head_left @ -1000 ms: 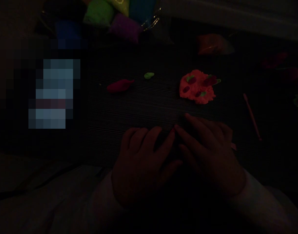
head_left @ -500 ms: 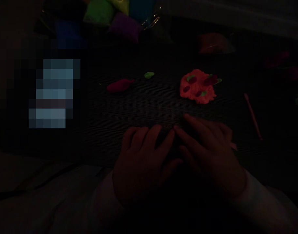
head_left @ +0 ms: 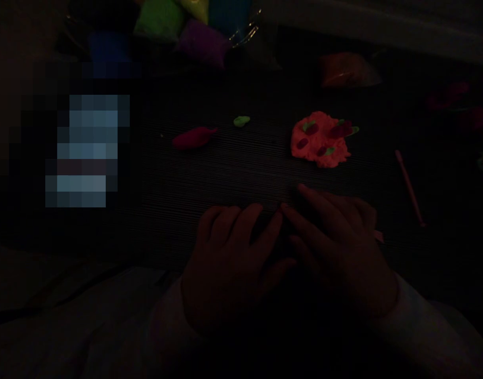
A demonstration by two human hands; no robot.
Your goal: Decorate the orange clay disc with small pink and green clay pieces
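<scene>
The scene is very dark. My left hand (head_left: 229,263) rests palm down at the table's front, its fingers slightly bent and apart. Beside it, my right hand (head_left: 339,247) lies with its fingers stretched out and spread. The two index fingertips meet or nearly meet; whether anything small is between them is too dark to see. A pale pink tip (head_left: 379,236) sticks out past the outer edge of my right hand, the rest hidden. Beyond the hands sits a flat orange clay piece (head_left: 320,150) with dark red and green bits on it.
A magenta clay piece (head_left: 194,138) and a small green clay piece (head_left: 242,121) lie farther back. On the right is a thin pink stick tool (head_left: 410,188). Colored clay packets (head_left: 204,43) and an orange packet (head_left: 347,70) lie at the back. A blurred-out bright patch (head_left: 87,152) is at left.
</scene>
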